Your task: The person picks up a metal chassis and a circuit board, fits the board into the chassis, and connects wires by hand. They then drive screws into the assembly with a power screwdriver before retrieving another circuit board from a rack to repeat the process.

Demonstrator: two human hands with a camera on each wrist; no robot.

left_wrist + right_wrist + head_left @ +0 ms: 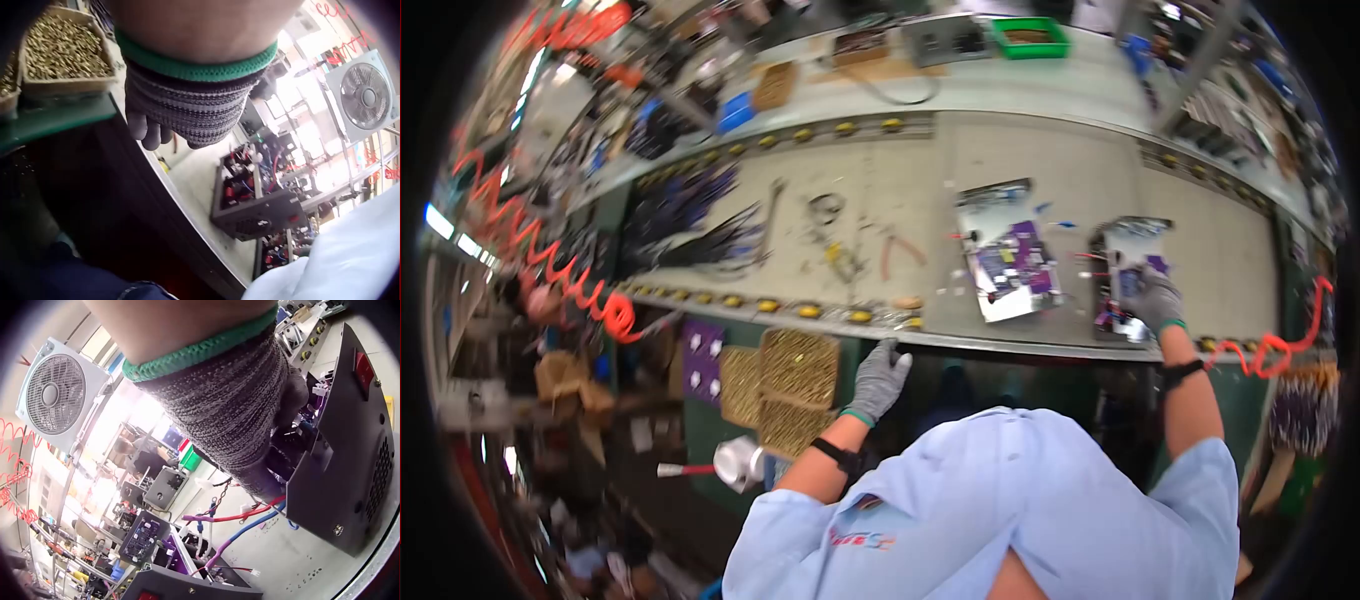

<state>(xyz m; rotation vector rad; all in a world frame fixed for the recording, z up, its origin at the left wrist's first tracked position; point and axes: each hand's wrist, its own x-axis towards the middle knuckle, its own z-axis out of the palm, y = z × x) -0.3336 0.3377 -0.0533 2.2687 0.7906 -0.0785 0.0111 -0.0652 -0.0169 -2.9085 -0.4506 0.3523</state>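
Observation:
My right hand [1157, 302], in a grey knit glove with a green cuff, reaches into an open metal case [1138, 235] at the right of the bench. In the right wrist view its fingers go down behind the case's dark end panel [331, 487], which has a red switch. Those fingertips are hidden, and I cannot tell whether they grip a part. A second open case [1005, 302] with a purple circuit board [1018, 255] lies to the left. My left hand [880, 380], gloved alike, is at the bench's front edge with fingers loosely bent and nothing held.
Pliers with red handles [887, 258] and loose bits lie mid-bench. Dark cable bundles [720, 240] are at the left. Trays of brass-coloured screws [800, 365] stand below the front edge. Coiled red hoses [618, 315] hang at both sides. Red and blue wires [240, 532] stick out beside the case.

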